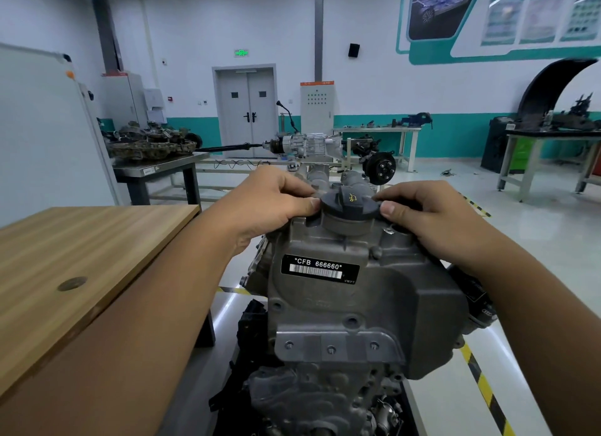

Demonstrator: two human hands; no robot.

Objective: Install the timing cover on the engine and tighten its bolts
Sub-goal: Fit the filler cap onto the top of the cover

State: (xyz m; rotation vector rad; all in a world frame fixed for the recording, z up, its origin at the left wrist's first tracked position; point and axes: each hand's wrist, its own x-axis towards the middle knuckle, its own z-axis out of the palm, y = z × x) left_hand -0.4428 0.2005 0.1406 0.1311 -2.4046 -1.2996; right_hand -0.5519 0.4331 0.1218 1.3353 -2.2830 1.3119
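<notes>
Two hands hold the top of the cover on the engine.

The grey cover [354,292] stands at the centre of the view, against the engine [325,400] that shows below it at 6 o'clock. The left hand [270,201] grips the cover's top corner at 10 o'clock of the black cap [349,201], its fingers [300,188] curled over the edge and the thumb pressing near the cap. The right hand [426,208] grips the opposite corner at 2 o'clock of the cap in the same way, fingers curled, thumb on the front. A black label [320,269] reads "CFB 666660". A wooden table [81,256] is at 9 o'clock.
</notes>
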